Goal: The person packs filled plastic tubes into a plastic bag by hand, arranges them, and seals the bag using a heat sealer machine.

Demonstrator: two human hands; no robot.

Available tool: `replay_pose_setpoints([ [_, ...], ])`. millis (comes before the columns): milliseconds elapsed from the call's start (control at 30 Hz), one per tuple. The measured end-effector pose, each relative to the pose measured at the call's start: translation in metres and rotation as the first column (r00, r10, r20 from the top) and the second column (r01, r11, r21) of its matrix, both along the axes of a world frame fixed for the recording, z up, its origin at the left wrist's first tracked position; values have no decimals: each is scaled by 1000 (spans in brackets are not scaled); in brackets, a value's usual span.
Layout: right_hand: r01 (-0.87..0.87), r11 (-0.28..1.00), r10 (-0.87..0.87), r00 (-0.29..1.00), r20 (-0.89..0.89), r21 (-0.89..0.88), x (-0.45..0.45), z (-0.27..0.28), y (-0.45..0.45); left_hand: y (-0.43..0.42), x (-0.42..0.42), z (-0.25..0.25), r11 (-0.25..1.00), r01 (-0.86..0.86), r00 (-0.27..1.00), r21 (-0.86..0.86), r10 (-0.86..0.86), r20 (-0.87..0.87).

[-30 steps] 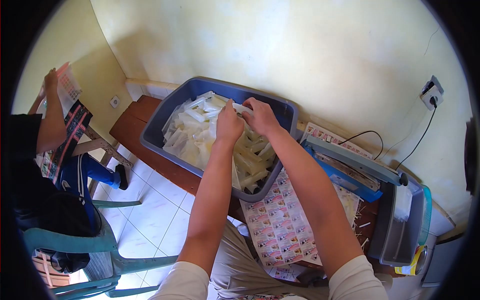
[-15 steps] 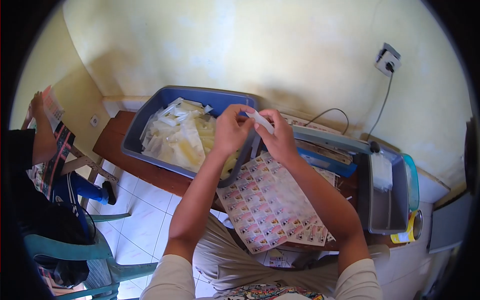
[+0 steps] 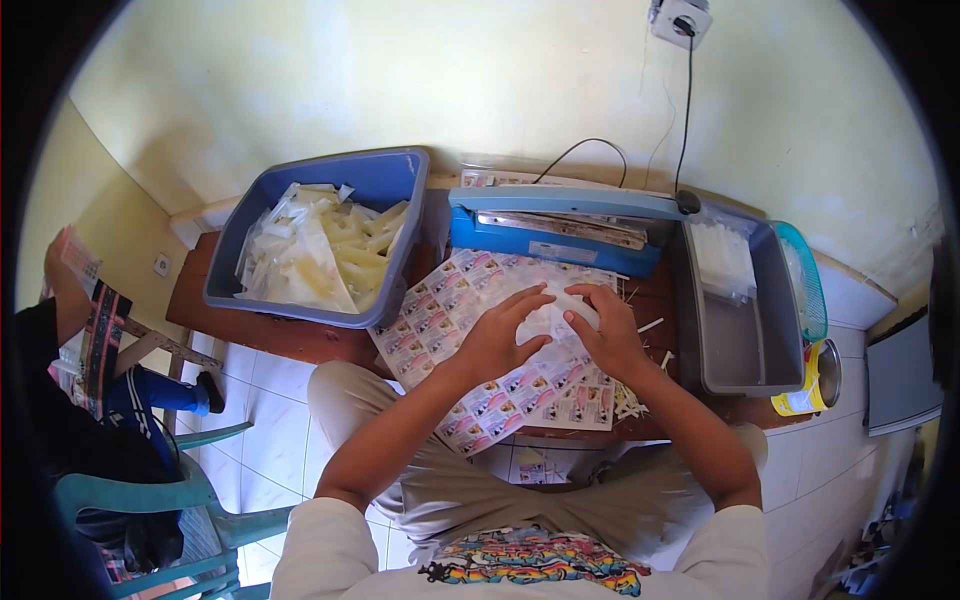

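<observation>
Above the printed sheets, my left hand has its fingers apart, curved beside a whitish translucent plastic piece. My right hand is closed on this piece, with thumb and fingers around its right end. Behind both hands stands a blue sealing device with a long grey-blue arm. To the left, a blue-grey tub holds many pale yellowish plastic packets.
A grey tray with clear packets stands at the right, beside a teal basket and a yellow can. Far left, a person sits by a green chair. A cord hangs from the wall socket.
The view has swung to the right. My hands have left the tub with a plastic piece and come over the printed sheets; my left fingers have spread from it.
</observation>
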State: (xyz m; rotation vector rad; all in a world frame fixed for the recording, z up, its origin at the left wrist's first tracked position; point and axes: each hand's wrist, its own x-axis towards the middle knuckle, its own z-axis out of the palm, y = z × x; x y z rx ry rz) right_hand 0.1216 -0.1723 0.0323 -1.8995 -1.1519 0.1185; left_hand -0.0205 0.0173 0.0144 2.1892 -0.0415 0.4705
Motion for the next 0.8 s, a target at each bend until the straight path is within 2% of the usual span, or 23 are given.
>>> replay_pose_setpoints([
  [233,58,997,-59,998,-4,-47,-2,-17,-32,-26,7,-14,996,30,998,78,-26,-57],
  [300,57,998,-58,997,-43,-26,-4,-20,-38,-31,7,-11,982,-19,992,187,42,-121],
  [433,67,998,-67,997,-42,-20,-3,-26,-47,-28,11,-28,975,-56,972,214,102,-212],
  [500,62,995,-67,996,-66,-71,-4,-23,-51,-23,14,-34,943,-46,988,329,93,-127],
  [733,14,996,-20,998,-66,-91,-8,-10,-57,-22,25,-25,971,-79,997,227,79,6],
  [800,-58,995,59,998,9,-80,-7,-8,-58,-24,28,-20,968,-145,989,205,136,58],
])
